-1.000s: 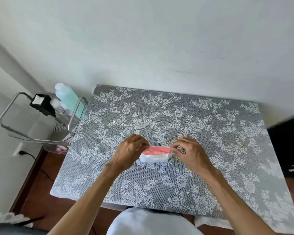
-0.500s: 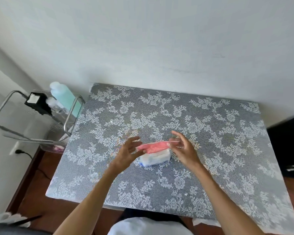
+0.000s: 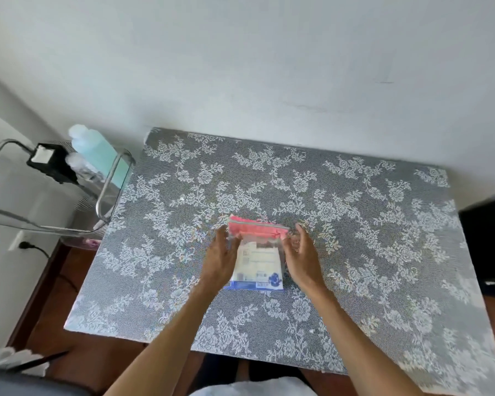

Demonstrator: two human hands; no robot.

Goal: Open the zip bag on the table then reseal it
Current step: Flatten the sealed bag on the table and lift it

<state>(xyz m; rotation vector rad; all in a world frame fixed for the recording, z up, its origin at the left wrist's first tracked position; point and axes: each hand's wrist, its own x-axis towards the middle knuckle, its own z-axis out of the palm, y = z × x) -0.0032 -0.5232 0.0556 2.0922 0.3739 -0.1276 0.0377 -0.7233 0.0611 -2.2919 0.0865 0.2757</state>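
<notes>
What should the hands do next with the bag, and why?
Probably pinch the pink zip strip of the clear plastic bag and pull it apart. The left hand and right hand lie open at the bag's sides, gripping nothing, and the strip looks flat.

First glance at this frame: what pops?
The zip bag with its pink strip, lying flat mid-table on the grey lace tablecloth, a white and blue packet inside. The left hand and right hand flank it, fingers spread. Off the table's left edge, a turquoise bottle stands in a metal rack.
</notes>
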